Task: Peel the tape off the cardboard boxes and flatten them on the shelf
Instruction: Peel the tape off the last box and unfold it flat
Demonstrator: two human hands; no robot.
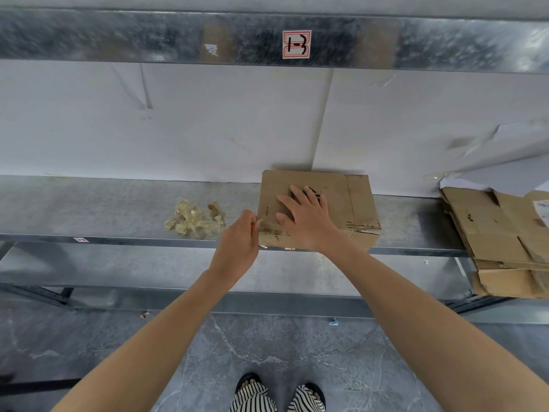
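Landmark for all positions: the cardboard box (pixel 319 209), still assembled, sitting on the metal shelf (pixel 118 203) with its back edge against the white wall panel and its front edge at the shelf lip.

Right hand (pixel 306 217): laid flat, palm down, on top of the box, fingers spread and pointing toward the wall. It grips nothing; it reads as a hold-down pressing the box in place.

Left hand (pixel 237 242): just off the box's front-left corner, fingers drawn together in a pinch at that corner. A short glint of clear tape (pixel 263 246) shows at the corner, just below the fingertips. Whether the pinch actually has the tape end cannot be told; the contact is too small to resolve.

Key relation: the tape end lies at the box's left edge, so the left hand is the nearer one and the right is already committed to bracing. The box's long axis runs left to right along the shelf. Judgement: the pull should go leftward and away from the box, against the right hand's downward pressure, otherwise the box slides.

Left of the box, well apart: a heap of crumpled peeled tape (pixel 194 220) on the shelf. Right of the box, well apart: a stack of flattened cartons (pixel 502 242) overhanging the shelf edge.

Judgement on progress: this box is at the peel step, not yet flattened.
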